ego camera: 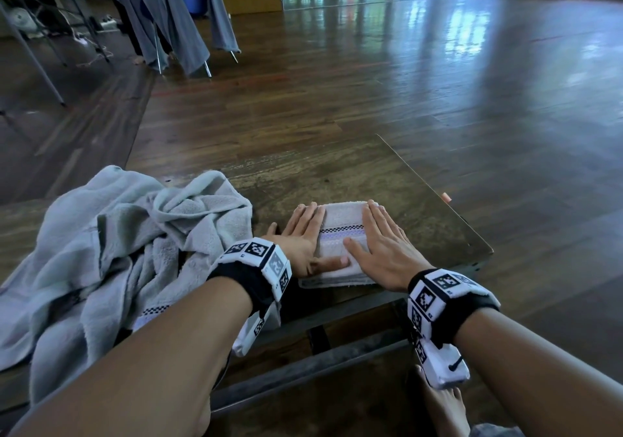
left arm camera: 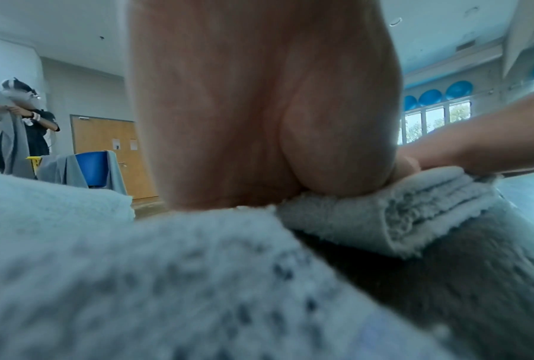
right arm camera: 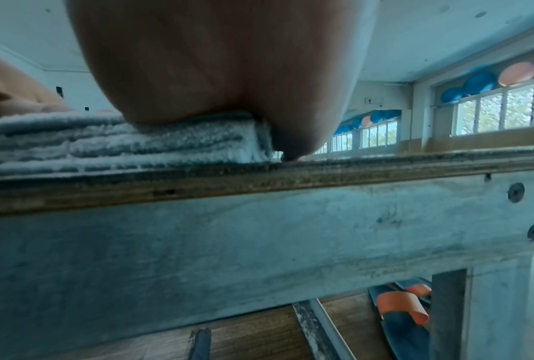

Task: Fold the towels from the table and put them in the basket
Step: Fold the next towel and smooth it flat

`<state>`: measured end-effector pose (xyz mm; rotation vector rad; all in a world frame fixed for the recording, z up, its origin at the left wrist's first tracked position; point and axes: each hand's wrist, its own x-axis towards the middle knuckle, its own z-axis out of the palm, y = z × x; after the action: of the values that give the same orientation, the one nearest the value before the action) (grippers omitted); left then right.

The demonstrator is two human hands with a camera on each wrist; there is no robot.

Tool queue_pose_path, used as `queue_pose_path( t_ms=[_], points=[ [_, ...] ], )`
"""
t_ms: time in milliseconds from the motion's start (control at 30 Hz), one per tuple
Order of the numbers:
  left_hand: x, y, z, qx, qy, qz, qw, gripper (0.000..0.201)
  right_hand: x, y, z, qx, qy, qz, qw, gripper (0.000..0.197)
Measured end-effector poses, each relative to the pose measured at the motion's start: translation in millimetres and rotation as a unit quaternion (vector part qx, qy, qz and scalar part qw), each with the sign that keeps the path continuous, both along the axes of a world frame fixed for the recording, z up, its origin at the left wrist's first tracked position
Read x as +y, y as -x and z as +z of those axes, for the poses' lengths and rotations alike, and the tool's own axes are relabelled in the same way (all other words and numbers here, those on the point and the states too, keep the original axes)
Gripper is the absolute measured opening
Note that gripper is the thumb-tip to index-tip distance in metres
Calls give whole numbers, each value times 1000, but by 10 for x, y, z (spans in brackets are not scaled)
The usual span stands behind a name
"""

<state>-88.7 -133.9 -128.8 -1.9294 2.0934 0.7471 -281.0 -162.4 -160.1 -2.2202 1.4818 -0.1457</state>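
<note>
Head view: at lower centre, the left hand (ego camera: pixel 301 234) and right hand (ego camera: pixel 382 248) press flat, fingers straight, on a folded towel (ego camera: pixel 340 231) lying on the wooden bench (ego camera: pixel 337 180); a crumpled towel heap (ego camera: pixel 118 251) fills the lower left. Left wrist view: the palm rests on the folded towel's (left arm camera: pixel 382 209) layered edge at centre right. Right wrist view: the palm bears on the folded towel (right arm camera: pixel 120 141) at upper left, near the bench (right arm camera: pixel 259 182) edge.

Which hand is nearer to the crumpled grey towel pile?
Left. The left hand presses the folded towel beside the crumpled grey towel pile; the right hand lies on its far side.
</note>
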Motion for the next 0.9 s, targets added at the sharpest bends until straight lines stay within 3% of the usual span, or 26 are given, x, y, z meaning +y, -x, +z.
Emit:
queue_pose_path(
  t_ms=[467, 600, 667, 733, 800, 900],
  points=[
    [49, -119, -4, -4, 1, 51, 999, 131, -26, -25, -1, 7, -29, -23, 999, 87],
    [17, -86, 81, -28, 16, 103, 994, 133, -54, -48, -31, -2, -25, -34, 999, 87],
    [5, -56, 100, -51, 52, 122, 990, 121, -62, -50, -42, -8, -20, -36, 999, 87],
    [-20, -23, 91, -57, 107, 135, 983, 90, -61, -42, -41, -13, -20, -36, 999, 87],
    [-49, 0, 73, -26, 171, 159, 972, 61, -56, -37, -31, -19, -19, -31, 999, 87],
    [-90, 14, 58, 36, 215, 180, 959, 46, -39, -24, 12, -34, -17, -22, 999, 86]
  ],
)
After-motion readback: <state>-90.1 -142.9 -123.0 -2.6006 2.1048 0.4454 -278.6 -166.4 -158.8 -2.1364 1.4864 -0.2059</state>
